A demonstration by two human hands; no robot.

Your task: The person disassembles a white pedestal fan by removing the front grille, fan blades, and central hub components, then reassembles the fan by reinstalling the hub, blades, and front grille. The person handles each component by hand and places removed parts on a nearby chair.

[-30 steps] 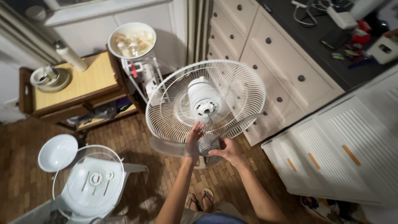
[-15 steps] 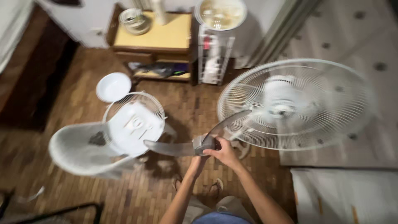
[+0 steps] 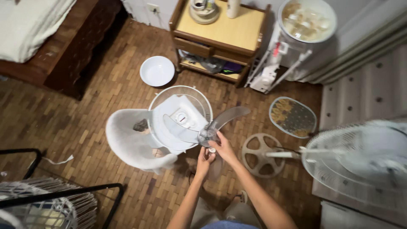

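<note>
- Translucent grey fan blade (image 3: 203, 127) sits up front, its hub pinched in the right hand (image 3: 221, 148), blades spreading away beyond the fingers.
- Left hand (image 3: 204, 160) curls closed just below, touching a small white cap (image 3: 211, 150) at the hub.
- Behind: white plastic chair (image 3: 135, 142), round fan guard (image 3: 181, 116).
- Farther: white bowl (image 3: 157, 71), wooden side table (image 3: 220, 25).

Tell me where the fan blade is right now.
In the head view the clear fan blade sits mid-frame, held at its hub by the right hand, over the white plastic chair and round grille.
</note>
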